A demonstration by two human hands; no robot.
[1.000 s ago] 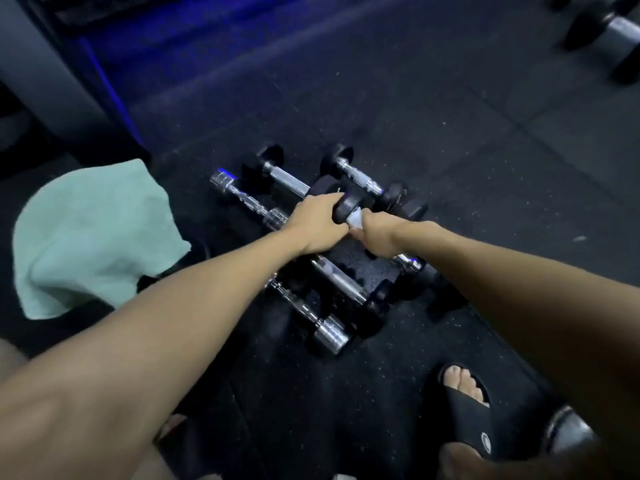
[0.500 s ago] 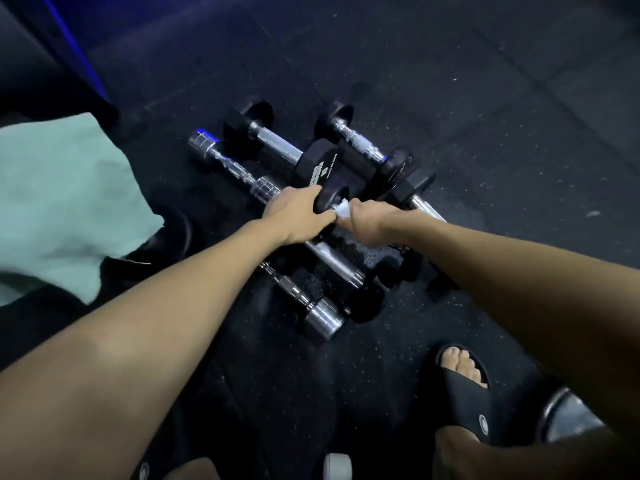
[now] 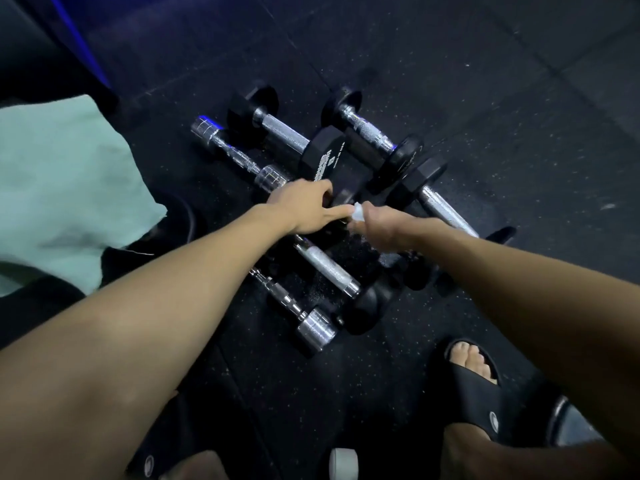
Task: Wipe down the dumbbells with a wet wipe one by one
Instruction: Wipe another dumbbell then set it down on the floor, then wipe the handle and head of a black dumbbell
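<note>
Green towel (image 3: 65, 181) on floor, left. Left hand (image 3: 304, 209), fingers curled over the black dumbbell (image 3: 337, 258) head amid the clustered dumbbells. Wet wipe (image 3: 356, 213), bunched, now lifted clear by the gripping right hand (image 3: 384, 230); head judged wiped.

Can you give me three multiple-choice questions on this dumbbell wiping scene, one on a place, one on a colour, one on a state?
1. Where does the cloth lie?
A. left of the dumbbells
B. right of them
C. on top of them

2. What colour is the wet wipe?
A. blue
B. white
C. black

3. What is the right hand doing?
A. hanging idle
B. resting flat on the floor
C. holding the wipe

Answers: 1 A, the pale green cloth sits at the left edge. 2 B, a white bit shows by the fingers. 3 C, its fingers curl round the wipe, beside the left hand.
</note>
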